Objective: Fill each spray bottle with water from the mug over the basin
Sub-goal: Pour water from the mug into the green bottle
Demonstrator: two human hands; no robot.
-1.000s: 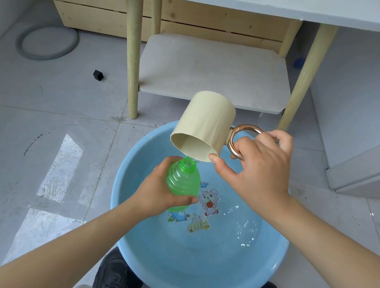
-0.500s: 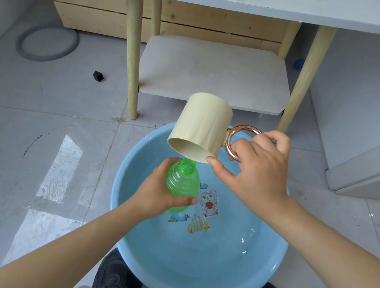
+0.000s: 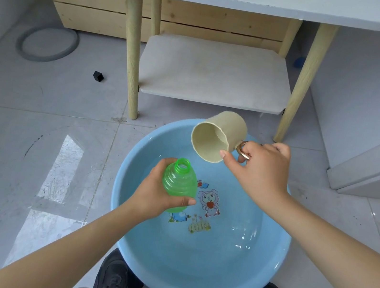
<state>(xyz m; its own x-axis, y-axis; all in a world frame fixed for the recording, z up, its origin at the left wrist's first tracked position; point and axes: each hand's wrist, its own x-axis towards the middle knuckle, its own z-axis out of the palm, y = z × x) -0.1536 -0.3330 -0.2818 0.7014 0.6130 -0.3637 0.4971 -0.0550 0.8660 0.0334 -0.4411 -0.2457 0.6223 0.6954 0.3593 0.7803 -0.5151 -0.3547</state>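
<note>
The left hand (image 3: 155, 196) wraps the ribbed translucent green plastic spray bottle (image 3: 178, 184), keeping its open neck upright over the round light-blue plastic basin (image 3: 271, 265) so spills land there. The right hand (image 3: 257, 170) grips the beige mug (image 3: 218, 136) by its coppery ring handle, tipped mouth-down just beside the neck.

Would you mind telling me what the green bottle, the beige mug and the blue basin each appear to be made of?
Green bottle: translucent plastic, seemingly thin; light passes through its ribbed wall.
Beige mug: matte and opaque, probably plastic, possibly ceramic; its ring handle has a shiny metallic, rose-gold look.
Blue basin: smooth, glossy, likely plastic; a rolled rim and cartoon print on its floor.
</note>
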